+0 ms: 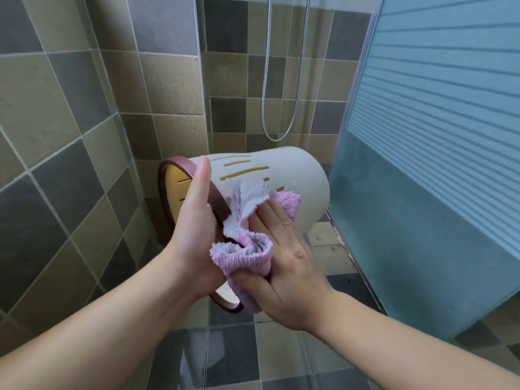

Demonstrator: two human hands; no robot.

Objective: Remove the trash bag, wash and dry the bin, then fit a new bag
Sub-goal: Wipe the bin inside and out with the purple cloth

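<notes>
Single view only: head-worn wide-angle cam, no 2nd view, so no shared area. Cam faces fwd and down into a tiled shower corner. Both forearms enter from the bottom edge; hands, left hand (pixel 197 220) and right hand (pixel 284 266), sit close to lens, approx. frame centre. Wall tiles (pixel 56 136) fill left, frosted glass panel (pixel 436 136) fills right. Lines bow near the edges.

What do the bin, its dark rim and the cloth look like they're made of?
Cream slotted bin: likely matte moulded plastic, with smooth walls and clean-cut slots. Maroon rim ring: probably plastic too, slightly glossier. Pink and white cloth: fluffy pile with a fuzzy edge, looks like microfibre or terry. The right hand presses it on the bin.
</notes>
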